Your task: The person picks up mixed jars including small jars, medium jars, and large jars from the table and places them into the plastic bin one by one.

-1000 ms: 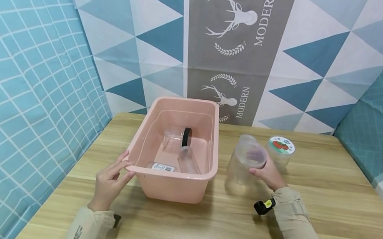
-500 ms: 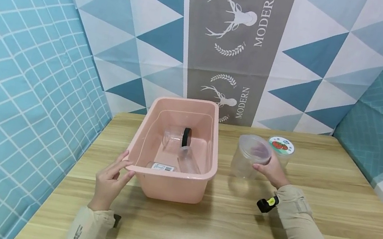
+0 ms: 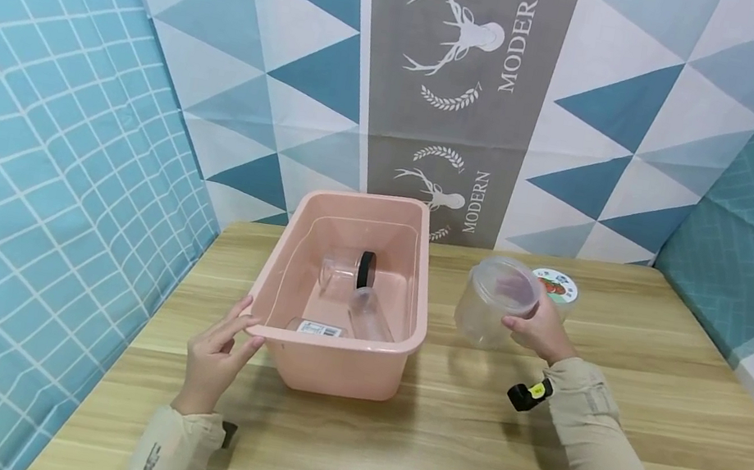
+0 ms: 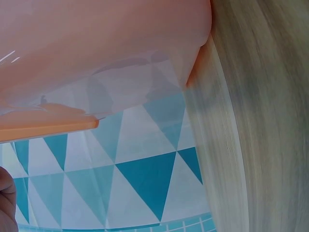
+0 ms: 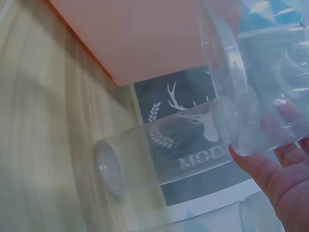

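Note:
My left hand holds the near left corner of the pink plastic tub by its rim. In my right hand is a clear plastic jar, gripped round its side near the top. The right wrist view shows this jar raised off the table, with the thumb and fingers against its wall. Behind it a second clear jar stands on the table, mostly hidden in the head view. Inside the tub lie a clear jar with a black lid, a clear tube-like container and something with a white barcode label.
Behind my right hand stands a clear jar with a printed tomato lid, partly covered by the hand. The wooden table runs back to a patterned wall cloth. Blue tiled cloth bounds the left side.
My right hand has lifted the clear jar and shifted slightly up and right in the head view. The left hand and the tub have kept their places.

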Motion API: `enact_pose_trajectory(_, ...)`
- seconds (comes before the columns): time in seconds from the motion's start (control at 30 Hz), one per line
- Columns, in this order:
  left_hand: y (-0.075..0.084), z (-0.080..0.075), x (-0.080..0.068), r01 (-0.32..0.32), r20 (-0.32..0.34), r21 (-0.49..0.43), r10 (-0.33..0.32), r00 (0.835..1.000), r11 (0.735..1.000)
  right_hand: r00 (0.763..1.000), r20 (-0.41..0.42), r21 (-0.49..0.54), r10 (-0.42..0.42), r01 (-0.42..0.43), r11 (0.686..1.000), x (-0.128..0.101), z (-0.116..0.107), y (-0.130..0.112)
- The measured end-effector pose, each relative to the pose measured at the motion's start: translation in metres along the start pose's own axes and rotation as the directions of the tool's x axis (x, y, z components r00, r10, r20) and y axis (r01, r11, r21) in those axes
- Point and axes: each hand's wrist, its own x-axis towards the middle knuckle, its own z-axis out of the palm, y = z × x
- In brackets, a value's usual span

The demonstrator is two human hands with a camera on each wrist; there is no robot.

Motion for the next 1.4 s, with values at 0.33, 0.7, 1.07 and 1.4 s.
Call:
enact_pose_trajectory(0.33, 0.001, 0.000, 0.000, 0.011, 0.001, -0.010, -0.011, 1.000, 1.000, 0.991, 0.026, 0.053, -0.132, 0.130, 0.990, 0.009, -0.004, -0.010)
enact_pose_trajectory(0.7, 0.001, 0.001, 0.001, 0.003, 0.002, -0.005, -0.003, 1.000, 1.000, 0.992, 0.009, 0.035, -0.125, 0.124, 0.992, 0.020, -0.006, -0.029)
enact_pose_trajectory(1.07, -0.001, 0.001, 0.000, -0.007, 0.010, 0.022, 0.007, 1.000, 1.000, 0.990, -0.005, 0.113, -0.144, 0.143, 0.983, 0.022, -0.007, -0.034)
enact_pose_trajectory(1.4, -0.001, 0.000, 0.000, -0.004, 0.000, -0.004, 0.004, 1.000, 1.000, 0.990, -0.032, 0.071, -0.136, 0.138, 0.988, 0.022, -0.009, -0.035)
